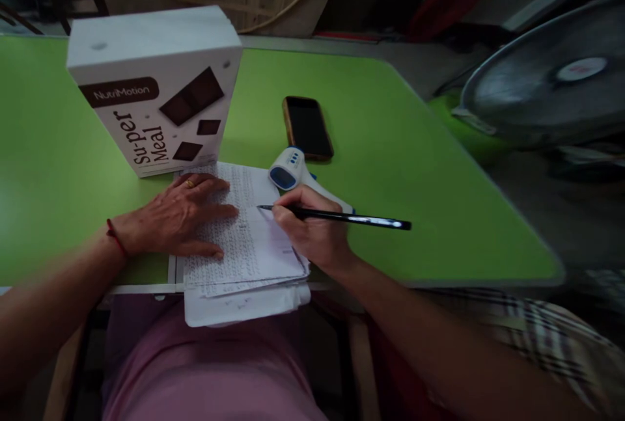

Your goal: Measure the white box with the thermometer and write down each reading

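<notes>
Sheets of paper [229,258] covered in handwriting lie stacked at the table's near edge, the lower ones jutting past it. My left hand [183,216] rests flat on the left part of the top sheet, fingers spread. In my right hand [315,229] a black pen [361,218] is pinched between thumb and fingers. Its tip points left, at or just above the paper; contact is too fine to tell. Just beyond my right hand lies a white and blue infrared thermometer [288,168], its handle partly hidden behind that hand.
A white NutriMotion box [190,141] stands upright beyond my left hand, at the papers' far edge. Past the thermometer a dark-screened phone [307,127] lies on the green table [415,167]. A large round fan [537,82] stands off the table's right side.
</notes>
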Demonstrator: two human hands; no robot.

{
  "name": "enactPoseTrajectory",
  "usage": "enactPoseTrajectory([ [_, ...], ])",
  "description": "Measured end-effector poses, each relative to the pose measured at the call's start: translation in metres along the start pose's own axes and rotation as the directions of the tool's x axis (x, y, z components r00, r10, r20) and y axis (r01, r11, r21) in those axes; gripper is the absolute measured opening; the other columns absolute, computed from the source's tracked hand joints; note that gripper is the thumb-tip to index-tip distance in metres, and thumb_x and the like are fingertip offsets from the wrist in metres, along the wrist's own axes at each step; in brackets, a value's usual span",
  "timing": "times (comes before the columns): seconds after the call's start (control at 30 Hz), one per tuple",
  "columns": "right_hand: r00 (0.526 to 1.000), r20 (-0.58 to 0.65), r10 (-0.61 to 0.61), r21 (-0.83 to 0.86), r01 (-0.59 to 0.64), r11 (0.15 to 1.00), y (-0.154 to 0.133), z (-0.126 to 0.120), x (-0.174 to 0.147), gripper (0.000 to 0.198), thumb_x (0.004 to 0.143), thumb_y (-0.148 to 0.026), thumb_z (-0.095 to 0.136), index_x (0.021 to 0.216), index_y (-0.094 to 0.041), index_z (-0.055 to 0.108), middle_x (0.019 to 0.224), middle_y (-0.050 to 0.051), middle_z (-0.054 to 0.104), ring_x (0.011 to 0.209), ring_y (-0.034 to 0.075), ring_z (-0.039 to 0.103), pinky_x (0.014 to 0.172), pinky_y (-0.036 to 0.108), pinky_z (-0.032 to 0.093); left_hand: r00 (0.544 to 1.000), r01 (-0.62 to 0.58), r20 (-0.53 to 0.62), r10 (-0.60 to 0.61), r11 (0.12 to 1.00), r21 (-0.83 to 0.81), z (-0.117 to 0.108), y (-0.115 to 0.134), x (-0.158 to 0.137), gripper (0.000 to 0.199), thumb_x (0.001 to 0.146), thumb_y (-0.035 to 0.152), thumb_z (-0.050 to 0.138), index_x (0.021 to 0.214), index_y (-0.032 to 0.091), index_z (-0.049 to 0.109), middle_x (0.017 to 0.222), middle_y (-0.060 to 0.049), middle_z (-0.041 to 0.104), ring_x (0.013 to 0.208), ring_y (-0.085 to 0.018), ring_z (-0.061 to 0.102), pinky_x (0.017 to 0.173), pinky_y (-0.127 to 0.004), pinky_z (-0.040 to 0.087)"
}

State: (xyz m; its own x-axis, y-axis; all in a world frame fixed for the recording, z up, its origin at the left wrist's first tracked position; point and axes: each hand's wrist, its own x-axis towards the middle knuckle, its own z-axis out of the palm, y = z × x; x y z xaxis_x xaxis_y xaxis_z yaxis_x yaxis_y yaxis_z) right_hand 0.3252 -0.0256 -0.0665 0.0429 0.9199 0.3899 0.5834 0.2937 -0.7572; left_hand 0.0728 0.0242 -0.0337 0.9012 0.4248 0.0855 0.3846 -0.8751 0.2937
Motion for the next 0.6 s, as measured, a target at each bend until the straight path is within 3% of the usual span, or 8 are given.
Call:
enactPoseTrajectory([
  [0.6,0.999,0.002,-0.046,0.035,0.045,0.998,0.0004,0.0016,-0.0006,0.009,0.076,-0.022,0.06,0.068,-0.02,0.058,0.055,-0.003,0.058,0.047,0.01,0.048,0.045,0.022,0.039,1.0,-0.01,-0.017,0.01,1.0,-0.009,0.0021,0.0,0.0,0.069,0.09,0.071,0.055,0.136,0.02,0.062,0.143,-0.021,0.047,0.132,-0.041,0.045,0.107,-0.061,0.039],
])
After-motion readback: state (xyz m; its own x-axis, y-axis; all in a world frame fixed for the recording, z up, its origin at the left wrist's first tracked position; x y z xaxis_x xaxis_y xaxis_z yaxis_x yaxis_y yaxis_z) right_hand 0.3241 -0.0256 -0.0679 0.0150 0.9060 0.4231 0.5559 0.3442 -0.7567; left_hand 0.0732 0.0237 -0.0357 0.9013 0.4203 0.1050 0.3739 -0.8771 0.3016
